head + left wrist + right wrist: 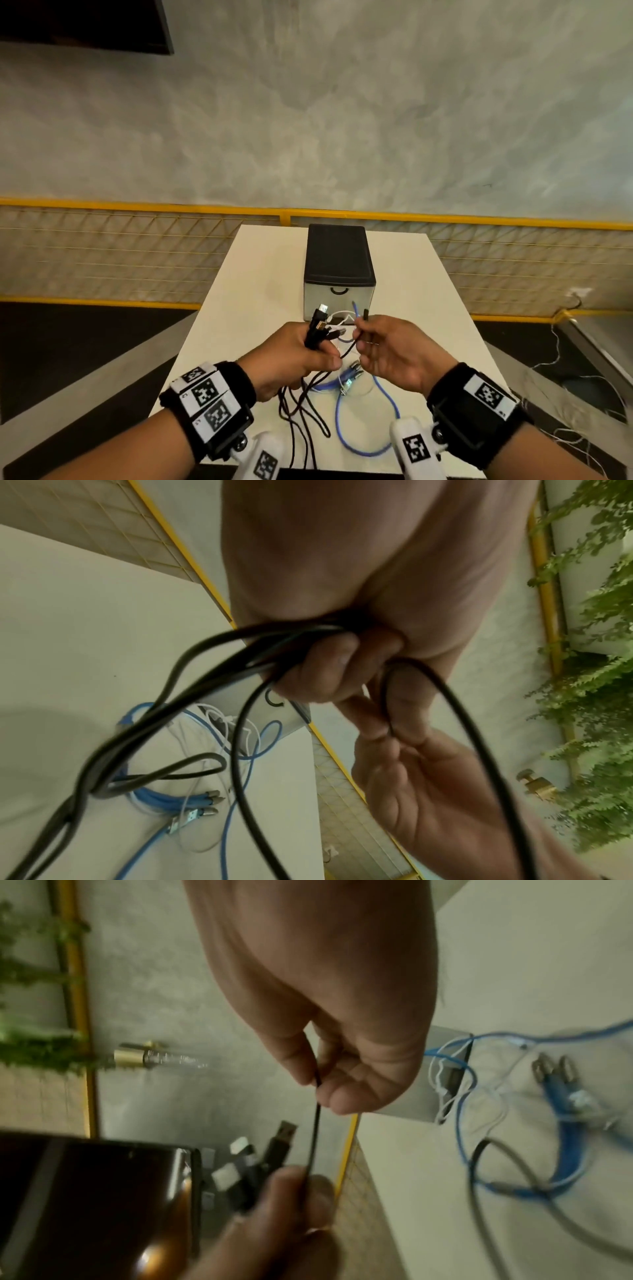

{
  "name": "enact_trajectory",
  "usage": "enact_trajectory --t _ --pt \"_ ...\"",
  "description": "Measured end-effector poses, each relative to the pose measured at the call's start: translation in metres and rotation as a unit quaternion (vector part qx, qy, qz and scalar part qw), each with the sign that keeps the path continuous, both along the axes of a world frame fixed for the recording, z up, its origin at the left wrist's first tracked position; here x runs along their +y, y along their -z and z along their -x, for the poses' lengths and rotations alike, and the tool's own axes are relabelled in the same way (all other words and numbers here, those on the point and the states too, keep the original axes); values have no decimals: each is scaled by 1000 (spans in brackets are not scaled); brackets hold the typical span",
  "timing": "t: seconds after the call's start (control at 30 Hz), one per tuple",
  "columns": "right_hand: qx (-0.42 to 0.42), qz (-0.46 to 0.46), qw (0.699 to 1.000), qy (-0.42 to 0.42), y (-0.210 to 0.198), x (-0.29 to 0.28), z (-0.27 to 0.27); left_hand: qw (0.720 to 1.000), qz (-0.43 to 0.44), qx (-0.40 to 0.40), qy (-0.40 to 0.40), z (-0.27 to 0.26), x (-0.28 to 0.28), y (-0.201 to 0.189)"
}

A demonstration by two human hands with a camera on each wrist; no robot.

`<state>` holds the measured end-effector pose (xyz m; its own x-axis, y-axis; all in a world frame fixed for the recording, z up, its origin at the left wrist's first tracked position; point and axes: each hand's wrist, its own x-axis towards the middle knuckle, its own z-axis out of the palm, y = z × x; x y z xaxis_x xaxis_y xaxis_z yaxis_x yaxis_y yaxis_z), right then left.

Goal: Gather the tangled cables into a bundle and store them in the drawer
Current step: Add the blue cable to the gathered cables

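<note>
My left hand [317, 347] grips a bunch of black cables [205, 666], and their USB plugs [320, 317] stick up above the fist. Just to its right, my right hand [363, 337] pinches one thin black cable [316, 1123] that runs across to the left hand [291, 1194]. Loops of black cable hang from the left fist to the white table [260, 274]. A blue cable [359, 442] with metal plugs and a thin white cable [342, 317] lie on the table under the hands. The small black-topped drawer unit [337, 260] stands behind, with its drawer front [337, 298] closed.
The table is narrow, and both its side edges are close to the hands. A yellow-framed mesh fence [137, 253] runs behind it in front of a grey wall. Loose white wires [582, 394] trail on the floor at the right.
</note>
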<state>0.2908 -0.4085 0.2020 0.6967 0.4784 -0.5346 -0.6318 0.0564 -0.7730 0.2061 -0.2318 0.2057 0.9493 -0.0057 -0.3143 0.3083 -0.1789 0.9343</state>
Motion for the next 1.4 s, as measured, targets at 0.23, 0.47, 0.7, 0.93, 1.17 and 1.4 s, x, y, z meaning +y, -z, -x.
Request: enact_trajectory --t 0.23,0.47,0.7,0.93,1.17,1.4 --pt "-315 289 822 -377 48 -35 23 985 80 -46 -149 -10 28 -14" --pt "-292 324 723 -536 112 -44 55 966 175 -120 -147 -9 31 -20" --pt "-268 310 868 -281 155 -37 24 967 247 -63 13 5 42 -14" --pt "-277 449 794 -304 184 0 26 970 238 -29 39 12 48 -11" --pt "-300 520 683 -416 184 1 26 973 224 -34 -41 8 50 -12" --pt "-172 327 902 -221 130 0 9 969 197 -5 -148 -3 48 -8"
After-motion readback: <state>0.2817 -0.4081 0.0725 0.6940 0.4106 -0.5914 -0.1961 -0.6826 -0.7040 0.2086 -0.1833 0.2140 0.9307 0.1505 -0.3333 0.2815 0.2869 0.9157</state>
